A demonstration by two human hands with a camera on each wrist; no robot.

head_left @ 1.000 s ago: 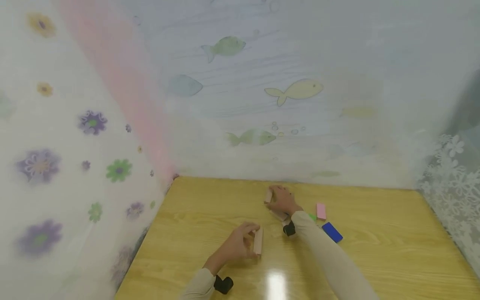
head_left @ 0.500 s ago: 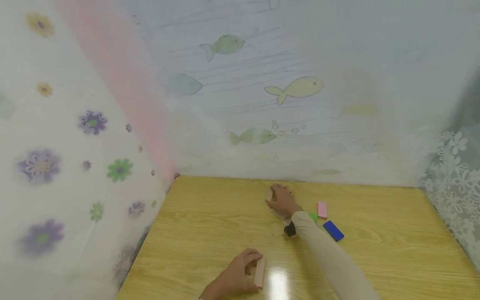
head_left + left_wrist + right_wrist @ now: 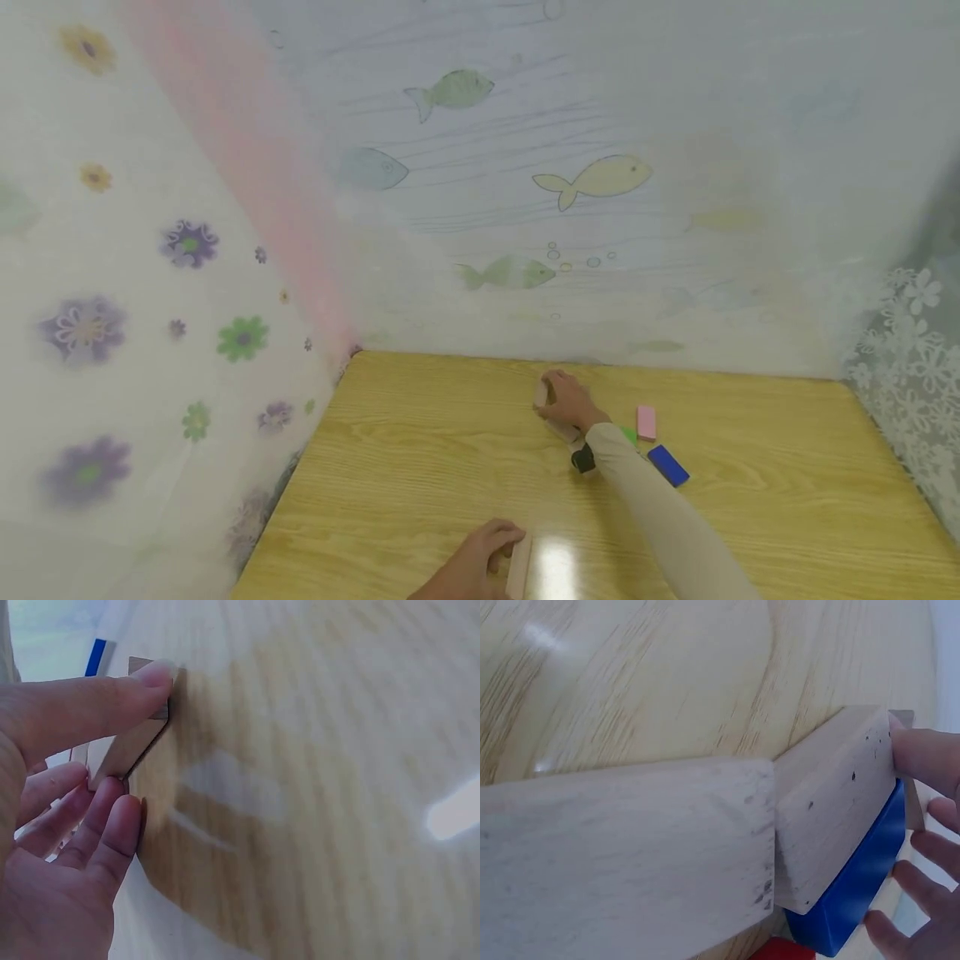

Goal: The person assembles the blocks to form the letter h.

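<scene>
In the head view my left hand [image 3: 476, 562] grips a plain wooden block [image 3: 519, 562] low in the picture, near the person. The left wrist view has the thumb on one end of this block [image 3: 124, 754] and the fingertips at the other. Farther back, my right hand [image 3: 572, 402] holds a wooden block [image 3: 541, 394] between thumb and fingers. Another wooden block [image 3: 562, 430] lies just below that hand. Up close in the right wrist view, wooden blocks [image 3: 622, 859] stand end to end, with a blue block [image 3: 851, 881] behind them and a red block [image 3: 784, 950] partly hidden.
Right of the right forearm lie a pink block [image 3: 646, 423], a blue block [image 3: 667, 465] and a green block [image 3: 628, 434] partly covered by the sleeve. The wooden table [image 3: 405, 450] meets a wall with painted fish [image 3: 611, 177] at its far edge.
My left hand has moved toward the person with its wooden block, so the wrist has left the head view. My right hand has stayed at the blocks with hardly any motion.
</scene>
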